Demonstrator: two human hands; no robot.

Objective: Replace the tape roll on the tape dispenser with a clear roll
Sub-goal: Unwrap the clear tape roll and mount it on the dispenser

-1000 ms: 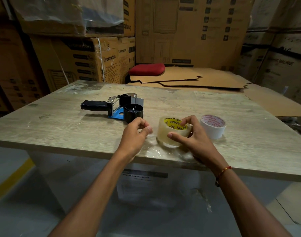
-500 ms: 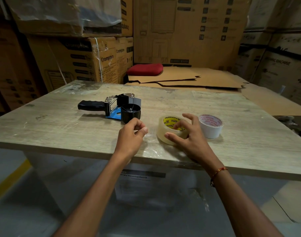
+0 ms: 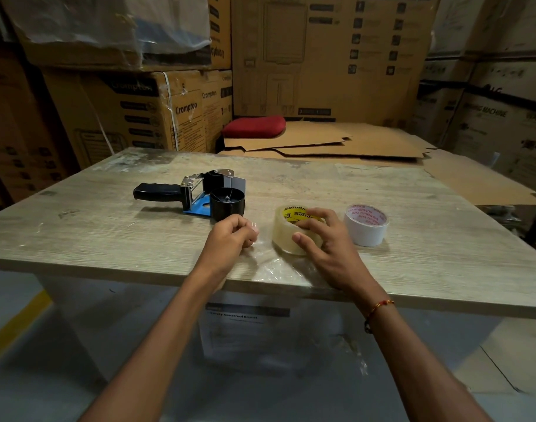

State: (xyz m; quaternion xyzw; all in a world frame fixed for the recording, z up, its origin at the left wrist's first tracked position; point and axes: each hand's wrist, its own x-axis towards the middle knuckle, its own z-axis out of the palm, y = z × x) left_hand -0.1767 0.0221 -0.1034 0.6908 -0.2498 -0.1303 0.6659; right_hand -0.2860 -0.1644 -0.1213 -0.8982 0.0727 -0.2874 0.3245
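The clear tape roll [image 3: 286,236], with a yellow printed core, lies flat on the wooden table [image 3: 108,233] near its front edge. My right hand [image 3: 324,242] grips it, thumb on the near side and fingers over the top. My left hand [image 3: 233,236] sits just left of the roll, fingertips pinched on what looks like a clear strip of tape. The tape dispenser [image 3: 205,194] lies on its side behind my left hand, black handle pointing left, its black spool bare. A white tape roll [image 3: 366,226] stands right of my right hand.
Crinkled clear film [image 3: 278,266] lies on the table's front edge under my hands. Flattened cardboard sheets [image 3: 336,144] and a red cushion [image 3: 254,126] sit behind the table. Stacked cartons [image 3: 132,111] wall in the back and both sides.
My right hand's fingers slid over the top of the clear roll, which now sits flatter on the table. My left hand stayed pinched beside it.
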